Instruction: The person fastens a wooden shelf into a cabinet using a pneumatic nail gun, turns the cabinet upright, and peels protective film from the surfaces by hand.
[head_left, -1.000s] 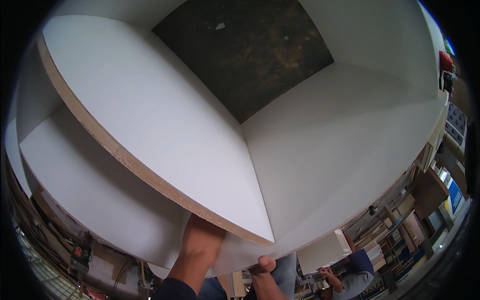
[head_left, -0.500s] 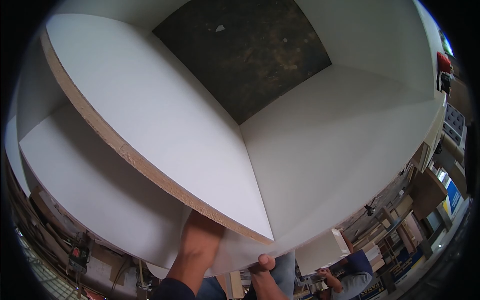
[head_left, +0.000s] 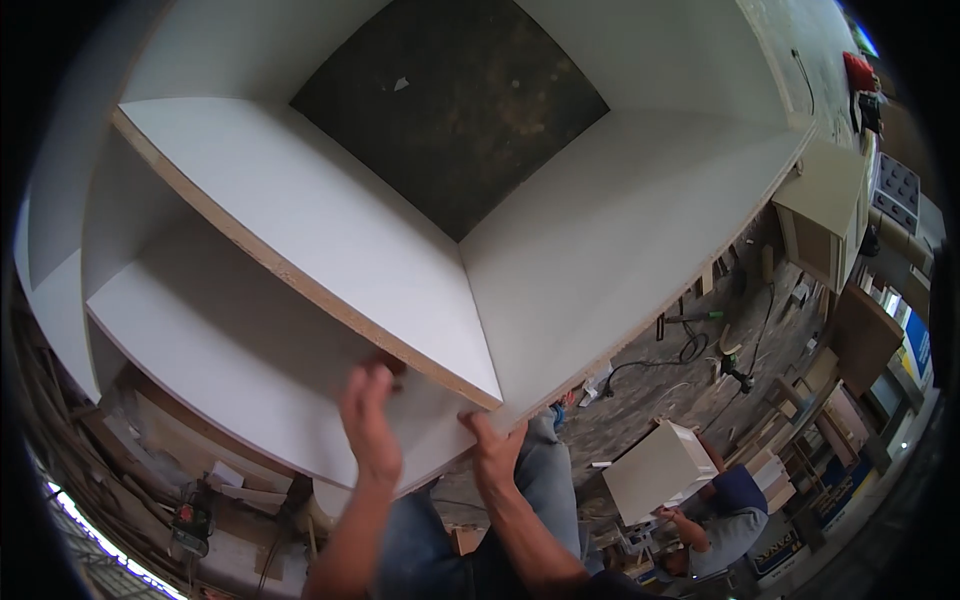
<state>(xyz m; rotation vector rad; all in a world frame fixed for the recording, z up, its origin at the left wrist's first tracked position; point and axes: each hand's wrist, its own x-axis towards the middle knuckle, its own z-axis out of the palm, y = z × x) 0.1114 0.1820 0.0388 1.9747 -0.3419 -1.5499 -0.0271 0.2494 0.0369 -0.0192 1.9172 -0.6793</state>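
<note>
The cabinet (head_left: 600, 220) has its near edge (head_left: 548, 403) clasped by the right hand (head_left: 495, 455), the left hand (head_left: 371, 425) upright, blurred and open.

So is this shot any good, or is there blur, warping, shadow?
Head view: wide-angle distortion bows the panel edges, corners go black; left hand motion-blurred, right hand sharper; soft shadow on the lower panel beside the divider; bright strip at lower left looks blown out.
</note>
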